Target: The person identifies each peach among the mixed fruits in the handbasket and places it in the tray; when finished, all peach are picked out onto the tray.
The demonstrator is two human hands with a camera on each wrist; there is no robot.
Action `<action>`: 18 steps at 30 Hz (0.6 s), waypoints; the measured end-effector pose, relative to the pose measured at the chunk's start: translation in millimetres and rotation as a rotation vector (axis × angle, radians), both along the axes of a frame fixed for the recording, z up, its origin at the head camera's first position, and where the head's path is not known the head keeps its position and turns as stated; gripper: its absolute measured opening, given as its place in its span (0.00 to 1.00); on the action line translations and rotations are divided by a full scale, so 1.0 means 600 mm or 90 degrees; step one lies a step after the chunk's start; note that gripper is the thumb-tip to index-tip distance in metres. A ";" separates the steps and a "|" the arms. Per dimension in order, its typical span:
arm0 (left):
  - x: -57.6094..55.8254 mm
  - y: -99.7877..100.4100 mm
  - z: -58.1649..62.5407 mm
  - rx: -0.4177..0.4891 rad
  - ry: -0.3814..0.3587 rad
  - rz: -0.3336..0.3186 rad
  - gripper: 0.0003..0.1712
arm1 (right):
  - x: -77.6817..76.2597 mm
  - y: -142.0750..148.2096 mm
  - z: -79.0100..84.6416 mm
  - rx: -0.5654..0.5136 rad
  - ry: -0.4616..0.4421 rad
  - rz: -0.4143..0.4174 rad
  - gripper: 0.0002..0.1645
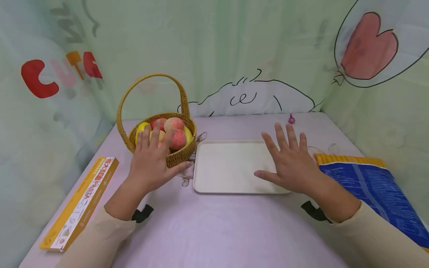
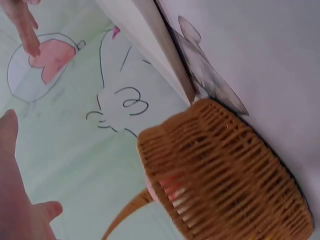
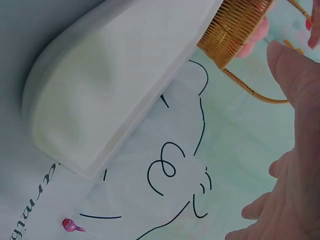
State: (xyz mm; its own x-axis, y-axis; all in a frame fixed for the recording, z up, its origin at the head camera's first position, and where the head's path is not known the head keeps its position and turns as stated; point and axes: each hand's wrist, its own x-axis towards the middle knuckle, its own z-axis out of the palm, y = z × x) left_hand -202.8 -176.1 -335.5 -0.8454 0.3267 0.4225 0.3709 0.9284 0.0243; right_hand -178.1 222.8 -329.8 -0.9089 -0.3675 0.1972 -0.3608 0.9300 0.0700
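Observation:
My left hand [image 1: 149, 165] is held up with fingers spread, in front of a wicker basket [image 1: 175, 158] of fruit, and holds nothing. Peaches [image 1: 174, 124] and yellow fruit [image 1: 142, 128] fill the basket, partly hidden by the fingers. On the other side, my right hand [image 1: 295, 165] hovers over the right end of a white rectangular tray [image 1: 231, 167], its fingers also spread and nothing in them. The left wrist view shows the basket's woven side [image 2: 235, 170] close by. In the right wrist view the tray [image 3: 115, 75] fills the upper left.
A long pasta box [image 1: 80, 203] lies along the table's left side. At the right, a blue and yellow bag [image 1: 365, 190] lies partly under the right sleeve. A small purple-pink wrapped piece [image 1: 291, 119] sits near the back edge. Printed curtains [image 1: 214, 56] enclose the table.

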 end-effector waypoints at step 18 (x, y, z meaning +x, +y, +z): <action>-0.007 -0.067 0.030 0.150 0.122 0.059 0.64 | -0.011 -0.018 0.015 -0.076 -0.054 0.032 0.69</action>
State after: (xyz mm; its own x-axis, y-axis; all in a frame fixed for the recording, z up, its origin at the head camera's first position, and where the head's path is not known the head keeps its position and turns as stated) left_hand -207.1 -216.5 -317.4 -0.7648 0.1263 0.6318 0.3033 0.9357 0.1801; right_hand -185.0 212.2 -321.0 -0.9051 -0.3916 0.1656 -0.4071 0.9105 -0.0719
